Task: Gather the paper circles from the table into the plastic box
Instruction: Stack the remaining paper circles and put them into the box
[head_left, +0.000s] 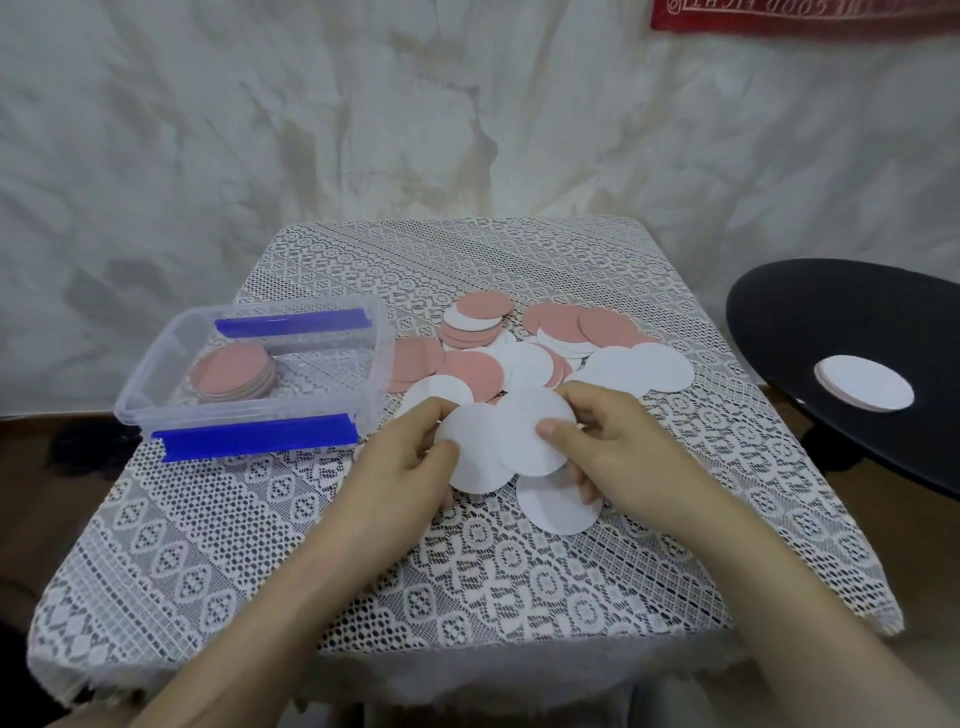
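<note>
Pink and white paper circles (540, 348) lie in a loose heap at the middle of the lace-covered table (260, 545). A clear plastic box (156, 374) with blue clips stands at the left, and a stack of pink circles (234, 375) rests inside it. My left hand (405, 467) pinches a white circle (470, 457) at its left edge. My right hand (618, 447) grips an overlapping white circle (530, 431), thumb on top. Another white circle (558, 506) lies on the cloth just below my right fingers.
A black round stool or side table (831, 332) stands to the right with a small stack of white circles (865, 383) on it. A white draped sheet hangs behind the table. The table's near edge falls away below my forearms.
</note>
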